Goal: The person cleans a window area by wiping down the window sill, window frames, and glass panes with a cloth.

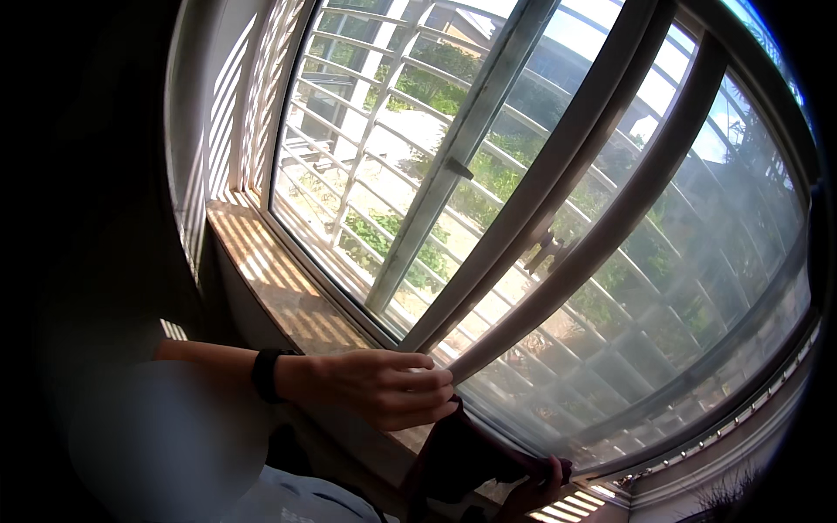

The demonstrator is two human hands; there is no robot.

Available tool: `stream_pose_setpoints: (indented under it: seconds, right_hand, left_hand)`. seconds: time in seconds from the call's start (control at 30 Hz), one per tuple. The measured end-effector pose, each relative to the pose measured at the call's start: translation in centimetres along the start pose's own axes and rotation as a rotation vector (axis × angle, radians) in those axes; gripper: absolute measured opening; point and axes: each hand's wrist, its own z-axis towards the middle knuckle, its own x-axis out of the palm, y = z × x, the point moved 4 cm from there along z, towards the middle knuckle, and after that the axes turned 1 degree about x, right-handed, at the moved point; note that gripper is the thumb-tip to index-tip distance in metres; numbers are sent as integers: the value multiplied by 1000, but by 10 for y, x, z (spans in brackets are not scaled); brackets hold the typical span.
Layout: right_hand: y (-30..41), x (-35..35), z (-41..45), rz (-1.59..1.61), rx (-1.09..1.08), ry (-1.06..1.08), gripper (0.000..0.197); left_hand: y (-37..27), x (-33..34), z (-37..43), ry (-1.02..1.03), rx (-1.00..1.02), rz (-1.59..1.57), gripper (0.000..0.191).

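Note:
A dark maroon cloth (pixel 458 451) hangs between my two hands at the foot of a sliding window. My left hand (pixel 386 390), with a black band (pixel 267 374) on its wrist, grips the cloth's upper corner at the fingertips. That hand is close to the lower end of a window frame upright (pixel 582 261). At the bottom of the picture my right hand (pixel 539 490) is partly hidden in shadow; its fingers are closed on the cloth's other end. The lower window pane (pixel 693 314) beside the cloth looks hazy.
A stone windowsill (pixel 281 287), striped with sunlight, runs along the window's base. White security bars (pixel 373 124) stand outside the glass, with green plants (pixel 431 85) beyond. A window latch (pixel 549 252) sits between the frame uprights. A pale wall (pixel 222 98) bounds the left side.

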Motion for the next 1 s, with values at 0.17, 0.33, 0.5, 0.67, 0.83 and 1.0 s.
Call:
stream_pose_setpoints:
  seconds: [0.17, 0.33, 0.5, 0.67, 0.83, 1.0]
  right_hand:
    - [86, 63, 0, 133, 128, 94, 16]
    - [141, 133, -39, 166, 239, 197, 14]
    - [163, 183, -60, 334, 456, 199, 15]
    - [196, 213, -37, 449, 408, 93, 19]
    - [242, 237, 27, 534, 317, 71, 27]
    - [280, 243, 137, 348, 0, 133, 38]
  left_hand:
    - [78, 21, -56, 125, -268, 96, 8]
    - [140, 24, -106, 235, -525, -267, 14]
    - [182, 1, -137, 339, -598, -380, 12]
    - [215, -14, -154, 303, -851, -826, 12]
    - [259, -30, -159, -225, -779, -907, 7]
    - [298, -69, -112, -518, -615, -626, 18]
